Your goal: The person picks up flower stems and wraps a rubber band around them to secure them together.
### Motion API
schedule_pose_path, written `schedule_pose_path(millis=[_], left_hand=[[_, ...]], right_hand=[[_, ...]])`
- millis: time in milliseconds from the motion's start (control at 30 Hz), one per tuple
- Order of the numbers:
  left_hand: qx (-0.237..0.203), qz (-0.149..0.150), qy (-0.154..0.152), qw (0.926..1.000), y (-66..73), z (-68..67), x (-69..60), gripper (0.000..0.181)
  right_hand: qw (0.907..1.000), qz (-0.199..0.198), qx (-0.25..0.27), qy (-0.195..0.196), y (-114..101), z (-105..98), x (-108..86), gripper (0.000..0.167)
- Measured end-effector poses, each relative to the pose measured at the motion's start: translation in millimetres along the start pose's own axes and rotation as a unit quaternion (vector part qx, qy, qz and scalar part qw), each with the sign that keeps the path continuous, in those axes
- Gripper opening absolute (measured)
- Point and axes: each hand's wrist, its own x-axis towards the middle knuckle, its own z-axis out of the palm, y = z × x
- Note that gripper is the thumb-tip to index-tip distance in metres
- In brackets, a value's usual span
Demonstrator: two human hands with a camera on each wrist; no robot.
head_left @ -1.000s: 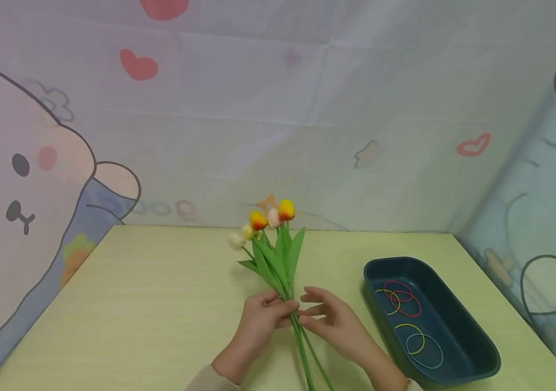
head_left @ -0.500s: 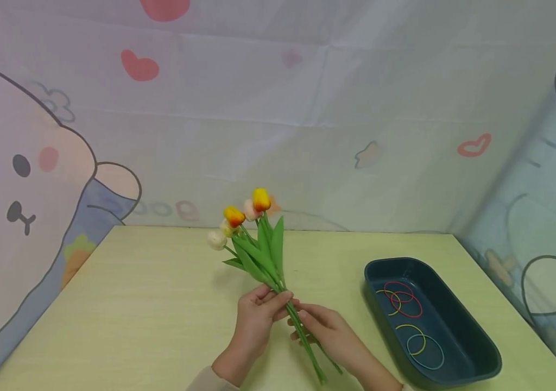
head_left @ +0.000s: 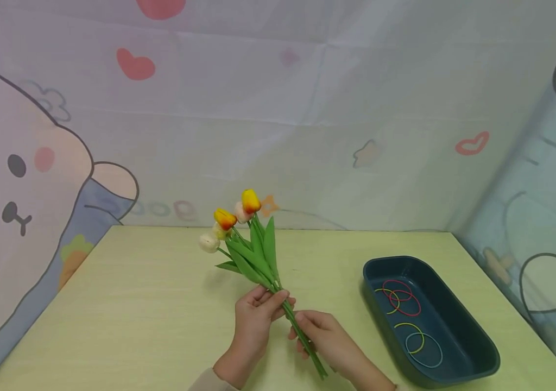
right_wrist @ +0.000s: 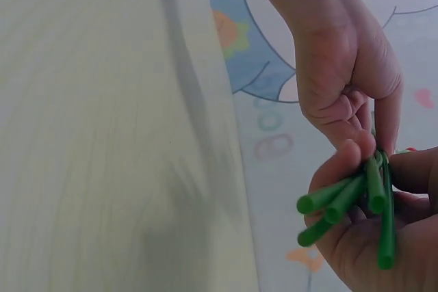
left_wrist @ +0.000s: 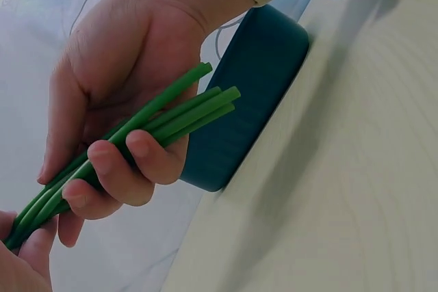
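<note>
A bunch of tulips (head_left: pixel 253 255) with yellow-orange, pink, pale yellow and white heads leans to the left above the table. My left hand (head_left: pixel 254 320) pinches the stems just below the leaves. Lower down, my right hand (head_left: pixel 324 336) curls its fingers round the same stems (head_left: pixel 309 347). The left wrist view has the right hand (left_wrist: pixel 130 94) wrapping the green stems (left_wrist: pixel 171 111), with part of the left hand (left_wrist: pixel 27 264) at the lower left corner. Cut stem ends (right_wrist: pixel 342 203) poke out of the right hand (right_wrist: pixel 363 251) in the right wrist view.
On the right of the pale wooden table (head_left: pixel 151 304) stands a dark blue tray (head_left: pixel 463 320). Several thin loops in red, yellow and light blue, among them a red loop (head_left: pixel 412 314), lie inside it. A printed cloth (head_left: pixel 268 108) hangs behind the table.
The tulip heads have swung left and the stem ends right, so the bunch is more tilted. My right hand has moved down slightly and taken hold of the lower stems.
</note>
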Motion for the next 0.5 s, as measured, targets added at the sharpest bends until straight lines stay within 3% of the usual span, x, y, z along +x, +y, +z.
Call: schedule_pose_path(millis=[500], left_hand=[[-0.001,-0.013,-0.019,0.9997,-2.3,-1.4,1.2,0.018]], right_hand=[[0.9991,0.012,0.018,0.038,4.6,2.9,2.3,0.039]])
